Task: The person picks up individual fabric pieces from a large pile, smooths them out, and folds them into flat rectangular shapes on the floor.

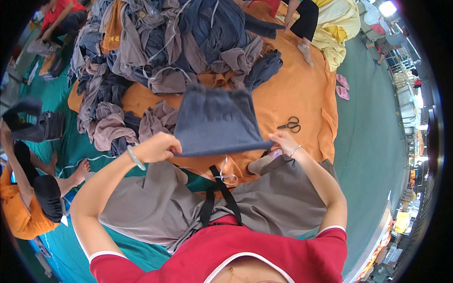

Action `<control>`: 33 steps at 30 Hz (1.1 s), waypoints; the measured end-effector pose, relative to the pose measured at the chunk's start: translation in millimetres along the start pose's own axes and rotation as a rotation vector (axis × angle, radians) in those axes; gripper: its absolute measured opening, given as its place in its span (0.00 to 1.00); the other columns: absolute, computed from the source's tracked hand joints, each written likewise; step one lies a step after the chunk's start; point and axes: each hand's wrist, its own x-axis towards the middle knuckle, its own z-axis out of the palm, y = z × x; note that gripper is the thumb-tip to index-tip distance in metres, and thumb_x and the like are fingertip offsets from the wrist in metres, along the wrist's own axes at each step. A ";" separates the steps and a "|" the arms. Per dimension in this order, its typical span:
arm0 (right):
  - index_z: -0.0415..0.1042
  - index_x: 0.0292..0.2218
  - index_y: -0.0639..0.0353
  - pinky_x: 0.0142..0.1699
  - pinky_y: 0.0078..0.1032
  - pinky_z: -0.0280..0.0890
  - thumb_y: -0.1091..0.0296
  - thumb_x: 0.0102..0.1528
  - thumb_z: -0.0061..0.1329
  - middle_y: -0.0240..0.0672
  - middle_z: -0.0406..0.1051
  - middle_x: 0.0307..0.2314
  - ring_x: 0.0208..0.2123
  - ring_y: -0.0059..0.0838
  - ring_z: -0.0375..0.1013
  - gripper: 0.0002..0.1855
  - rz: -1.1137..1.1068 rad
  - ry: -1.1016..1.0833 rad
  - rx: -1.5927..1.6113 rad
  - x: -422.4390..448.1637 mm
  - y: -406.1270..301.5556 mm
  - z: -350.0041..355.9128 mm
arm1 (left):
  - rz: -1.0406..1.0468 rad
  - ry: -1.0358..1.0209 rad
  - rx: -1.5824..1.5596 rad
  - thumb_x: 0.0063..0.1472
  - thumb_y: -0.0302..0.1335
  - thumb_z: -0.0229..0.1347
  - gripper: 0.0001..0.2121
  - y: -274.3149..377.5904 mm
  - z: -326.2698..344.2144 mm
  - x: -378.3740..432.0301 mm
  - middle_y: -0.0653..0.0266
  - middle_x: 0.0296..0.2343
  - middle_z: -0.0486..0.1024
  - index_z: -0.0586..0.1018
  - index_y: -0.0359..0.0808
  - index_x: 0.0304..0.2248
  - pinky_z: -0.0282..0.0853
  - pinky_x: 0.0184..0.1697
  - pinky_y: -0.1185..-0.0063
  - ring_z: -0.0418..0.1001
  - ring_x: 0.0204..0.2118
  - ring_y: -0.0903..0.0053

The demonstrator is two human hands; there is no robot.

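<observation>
Between my two hands a dark grey-blue towel (217,122) is stretched out, its near edge pulled fairly straight. My left hand (157,146) pinches the near left corner, and my right hand (283,141) grips the near right corner. The towel's far part is blurred and bears faint markings. Just beyond it rises a large heap of crumpled cloths (208,32) in grey-blue, mauve-grey and rust orange. A pair of black-handled scissors (292,124) lies on the orange cloth (293,85), a little beyond my right hand.
Pale ribbon (226,175) lies loosely near my lap. To the left, a seated person (32,191) handles dark cloth beside a folded stack (53,125). Other people sit at the far side. Yellow fabric (336,32) and pink slippers (342,86) are at the right.
</observation>
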 end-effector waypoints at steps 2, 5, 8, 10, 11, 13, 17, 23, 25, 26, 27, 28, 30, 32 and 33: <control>0.68 0.20 0.57 0.22 0.11 0.53 0.57 0.51 0.48 0.23 0.64 0.16 0.17 0.10 0.58 0.15 0.074 -0.052 0.043 -2.5 22.1 4.4 | -0.058 -0.118 -0.056 0.40 0.15 0.52 0.10 -14.2 21.3 2.5 0.57 0.24 0.72 0.75 0.29 0.27 0.67 0.31 0.80 0.72 0.27 0.73; 0.68 0.22 0.57 0.21 0.11 0.54 0.58 0.51 0.48 0.24 0.64 0.16 0.17 0.11 0.60 0.13 0.137 -0.007 0.128 13.9 44.4 2.3 | -0.077 -0.079 -0.049 0.40 0.16 0.52 0.09 -33.3 29.2 23.5 0.56 0.23 0.72 0.75 0.29 0.27 0.66 0.30 0.80 0.72 0.26 0.73; 0.69 0.24 0.59 0.21 0.13 0.57 0.59 0.50 0.48 0.26 0.64 0.18 0.17 0.13 0.60 0.12 -0.063 0.140 0.304 51.7 25.5 13.9 | -0.186 0.154 -0.210 0.41 0.17 0.52 0.11 -74.8 24.0 44.2 0.57 0.23 0.72 0.75 0.31 0.29 0.66 0.30 0.80 0.71 0.26 0.72; 0.69 0.25 0.60 0.24 0.16 0.60 0.59 0.50 0.48 0.28 0.66 0.19 0.19 0.18 0.63 0.13 -0.185 0.275 0.124 78.2 20.9 17.3 | -0.242 0.382 0.124 0.41 0.19 0.55 0.15 -79.8 15.7 67.0 0.57 0.30 0.71 0.74 0.35 0.33 0.65 0.38 0.76 0.69 0.35 0.65; 0.69 0.25 0.61 0.26 0.18 0.62 0.60 0.49 0.49 0.30 0.67 0.19 0.19 0.20 0.65 0.13 -0.250 0.343 0.033 95.2 24.0 17.0 | -0.210 0.472 0.179 0.43 0.24 0.56 0.17 -92.2 21.8 75.5 0.59 0.35 0.67 0.72 0.39 0.37 0.63 0.40 0.74 0.67 0.38 0.64; 0.66 0.35 0.63 0.35 0.31 0.64 0.60 0.48 0.48 0.41 0.67 0.29 0.29 0.38 0.68 0.16 -0.484 0.560 -0.478 116.0 50.3 21.6 | -0.156 0.470 0.372 0.45 0.27 0.55 0.16 -91.3 40.0 99.8 0.59 0.36 0.66 0.71 0.40 0.37 0.63 0.40 0.72 0.66 0.38 0.64; 0.58 0.46 0.49 0.41 0.37 0.63 0.57 0.47 0.47 0.45 0.61 0.37 0.39 0.45 0.65 0.25 -0.291 0.209 -0.951 83.2 34.3 108.0 | -0.219 0.294 0.544 0.48 0.36 0.52 0.11 -107.3 106.1 96.1 0.61 0.34 0.67 0.74 0.42 0.32 0.64 0.38 0.68 0.66 0.39 0.66; 0.51 0.52 0.44 0.45 0.37 0.62 0.59 0.45 0.51 0.45 0.55 0.42 0.42 0.46 0.64 0.35 -0.144 0.046 -0.966 73.6 65.7 110.7 | -0.333 0.564 0.409 0.46 0.27 0.52 0.09 -163.3 97.8 85.0 0.59 0.30 0.67 0.72 0.36 0.30 0.63 0.37 0.69 0.66 0.36 0.63; 0.51 0.51 0.43 0.45 0.37 0.62 0.59 0.45 0.51 0.45 0.55 0.42 0.42 0.47 0.64 0.33 -0.105 0.050 -0.950 73.6 71.4 103.3 | -0.515 0.662 0.673 0.43 0.25 0.54 0.19 -173.1 84.1 79.3 0.57 0.42 0.60 0.66 0.36 0.39 0.59 0.44 0.65 0.58 0.47 0.60; 0.52 0.51 0.43 0.45 0.37 0.61 0.59 0.45 0.50 0.45 0.55 0.42 0.42 0.47 0.64 0.33 -0.099 0.049 -0.943 74.1 69.1 103.7 | -0.614 0.668 0.854 0.43 0.27 0.55 0.20 -186.6 79.0 69.1 0.60 0.46 0.57 0.68 0.38 0.39 0.53 0.48 0.58 0.53 0.52 0.62; 0.52 0.50 0.43 0.45 0.37 0.61 0.59 0.45 0.50 0.46 0.55 0.42 0.42 0.48 0.64 0.32 -0.139 0.033 -0.947 78.2 59.1 116.1 | -0.764 0.638 1.005 0.43 0.31 0.55 0.20 -225.1 77.9 28.0 0.60 0.48 0.56 0.70 0.40 0.39 0.46 0.50 0.51 0.50 0.54 0.65; 0.52 0.50 0.42 0.46 0.37 0.61 0.59 0.45 0.50 0.46 0.55 0.42 0.42 0.48 0.64 0.32 -0.122 0.036 -0.941 80.0 63.1 110.8 | -0.916 0.353 0.938 0.45 0.34 0.53 0.18 -230.6 72.6 28.5 0.63 0.49 0.56 0.71 0.43 0.39 0.41 0.51 0.48 0.49 0.54 0.67; 0.51 0.51 0.42 0.46 0.37 0.61 0.58 0.45 0.50 0.46 0.55 0.43 0.42 0.49 0.63 0.33 -0.119 0.011 -0.924 81.8 63.6 112.8 | -0.737 0.407 1.021 0.46 0.33 0.51 0.18 -239.4 53.2 9.7 0.62 0.45 0.63 0.71 0.42 0.40 0.36 0.52 0.48 0.56 0.52 0.68; 0.53 0.50 0.44 0.47 0.36 0.60 0.58 0.45 0.50 0.47 0.57 0.41 0.43 0.49 0.63 0.31 -0.092 0.002 -0.923 82.8 69.3 101.1 | -0.769 0.294 0.680 0.46 0.32 0.49 0.19 -213.5 13.3 30.2 0.60 0.41 0.67 0.71 0.41 0.41 0.39 0.51 0.49 0.61 0.48 0.66; 0.54 0.50 0.46 0.47 0.36 0.60 0.58 0.45 0.50 0.47 0.57 0.41 0.43 0.49 0.63 0.31 -0.082 -0.002 -0.919 82.9 70.3 95.0 | -0.782 0.236 0.514 0.47 0.31 0.48 0.19 -189.1 -16.2 38.9 0.58 0.39 0.69 0.71 0.40 0.41 0.41 0.51 0.50 0.63 0.46 0.64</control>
